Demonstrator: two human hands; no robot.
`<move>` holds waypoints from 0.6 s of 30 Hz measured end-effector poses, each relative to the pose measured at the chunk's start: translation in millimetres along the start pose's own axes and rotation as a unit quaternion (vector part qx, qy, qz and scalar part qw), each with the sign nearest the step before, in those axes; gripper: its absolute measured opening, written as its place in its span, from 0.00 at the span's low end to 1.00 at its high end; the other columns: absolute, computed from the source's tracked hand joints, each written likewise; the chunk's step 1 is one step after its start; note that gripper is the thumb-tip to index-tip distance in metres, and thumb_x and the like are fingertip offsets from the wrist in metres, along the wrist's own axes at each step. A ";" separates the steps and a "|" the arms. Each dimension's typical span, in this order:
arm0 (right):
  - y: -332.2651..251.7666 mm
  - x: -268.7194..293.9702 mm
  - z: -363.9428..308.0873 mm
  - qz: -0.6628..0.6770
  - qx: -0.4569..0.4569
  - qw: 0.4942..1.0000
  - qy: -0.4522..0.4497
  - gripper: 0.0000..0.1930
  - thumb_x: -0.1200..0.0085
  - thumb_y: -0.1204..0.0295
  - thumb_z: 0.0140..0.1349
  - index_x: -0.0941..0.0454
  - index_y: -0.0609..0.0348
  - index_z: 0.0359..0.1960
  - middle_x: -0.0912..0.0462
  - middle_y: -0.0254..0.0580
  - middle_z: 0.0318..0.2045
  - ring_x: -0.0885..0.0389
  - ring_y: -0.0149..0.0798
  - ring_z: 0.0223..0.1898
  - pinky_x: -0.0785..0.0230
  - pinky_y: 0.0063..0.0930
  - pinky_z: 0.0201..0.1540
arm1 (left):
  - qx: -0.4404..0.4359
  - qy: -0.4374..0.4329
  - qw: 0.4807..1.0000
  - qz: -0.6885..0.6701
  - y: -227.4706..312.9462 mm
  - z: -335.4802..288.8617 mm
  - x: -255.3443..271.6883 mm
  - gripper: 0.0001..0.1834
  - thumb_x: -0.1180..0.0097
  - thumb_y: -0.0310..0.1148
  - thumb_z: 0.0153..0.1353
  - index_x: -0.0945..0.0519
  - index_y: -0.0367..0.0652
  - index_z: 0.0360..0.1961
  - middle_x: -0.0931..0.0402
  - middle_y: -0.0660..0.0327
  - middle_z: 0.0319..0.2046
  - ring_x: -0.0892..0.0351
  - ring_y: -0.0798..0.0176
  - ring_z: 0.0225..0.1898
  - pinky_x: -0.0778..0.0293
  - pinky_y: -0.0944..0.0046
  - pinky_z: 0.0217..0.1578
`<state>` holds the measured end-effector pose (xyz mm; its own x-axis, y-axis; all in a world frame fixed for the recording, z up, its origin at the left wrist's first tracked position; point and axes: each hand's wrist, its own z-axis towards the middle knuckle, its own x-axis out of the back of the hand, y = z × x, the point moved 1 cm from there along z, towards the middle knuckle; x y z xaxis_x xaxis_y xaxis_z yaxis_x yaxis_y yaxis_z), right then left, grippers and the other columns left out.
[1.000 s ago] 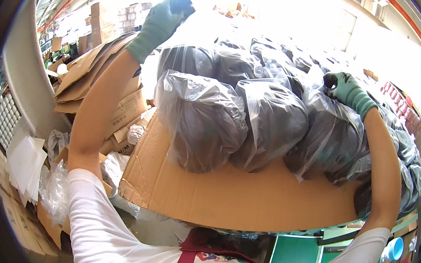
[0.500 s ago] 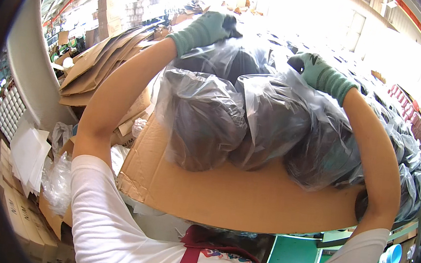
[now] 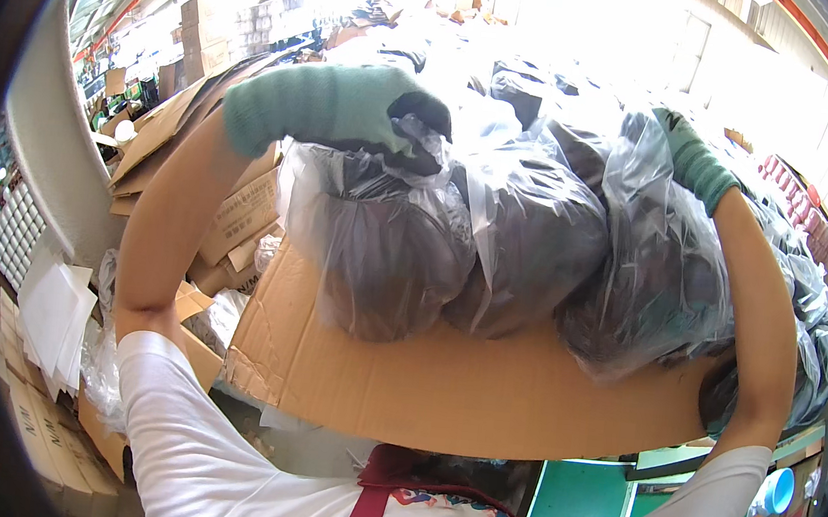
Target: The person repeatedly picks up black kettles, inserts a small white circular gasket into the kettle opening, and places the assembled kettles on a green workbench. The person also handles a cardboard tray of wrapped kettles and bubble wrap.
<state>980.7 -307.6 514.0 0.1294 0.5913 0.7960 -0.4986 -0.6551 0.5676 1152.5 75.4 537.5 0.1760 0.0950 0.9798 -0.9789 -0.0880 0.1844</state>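
Plastic bags (image 3: 389,266), below and between hands (image 3: 349,105)

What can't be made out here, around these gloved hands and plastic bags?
Head view: exactly what the front-left bag contains; its cloudy plastic veils it.
Head view: the fingertips of the right hand, seemingly behind the raised plastic of the third front bag.
Head view: the lower-left cartons in full, cut off by the dark lens rim.
Head view: the far background, washed out by glare.

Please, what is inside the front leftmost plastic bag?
Inside the translucent bag, a dark, rounded shape shows. Wrinkles blur it, and the left hand covers part of the top, so its exact kind cannot be told.
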 end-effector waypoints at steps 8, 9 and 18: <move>108.9 18.7 21.4 0.437 -0.212 0.811 0.325 0.16 0.43 0.70 0.62 0.19 0.61 0.50 0.14 0.44 0.40 0.14 0.37 0.39 0.20 0.31 0.48 | -0.061 0.084 0.994 0.021 -19.5 32.3 -35.4 0.19 0.43 0.28 0.62 0.24 0.41 0.55 0.19 0.50 0.40 0.20 0.52 0.41 0.25 0.57 0.47; 112.9 31.6 12.6 0.440 -0.189 0.798 0.367 0.17 0.43 0.69 0.62 0.19 0.62 0.51 0.14 0.45 0.37 0.15 0.36 0.34 0.19 0.31 0.42 | -0.049 0.114 0.992 0.005 -27.4 25.0 -34.9 0.20 0.45 0.26 0.62 0.24 0.40 0.56 0.19 0.52 0.41 0.20 0.57 0.41 0.25 0.58 0.48; 38.8 -25.2 -11.3 0.282 -0.103 0.953 0.046 0.20 0.51 0.59 0.69 0.21 0.56 0.56 0.17 0.48 0.55 0.18 0.46 0.54 0.30 0.36 0.59 | -0.150 0.441 0.877 -0.118 -84.8 15.3 58.9 0.27 0.42 0.36 0.68 0.29 0.38 0.65 0.19 0.55 0.49 0.18 0.62 0.50 0.23 0.63 0.56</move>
<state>948.5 -342.6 513.6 -0.2796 0.2183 0.9350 -0.6251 -0.7805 -0.0047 1247.4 73.4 580.7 0.3579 0.8168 0.4524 -0.9326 0.2891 0.2159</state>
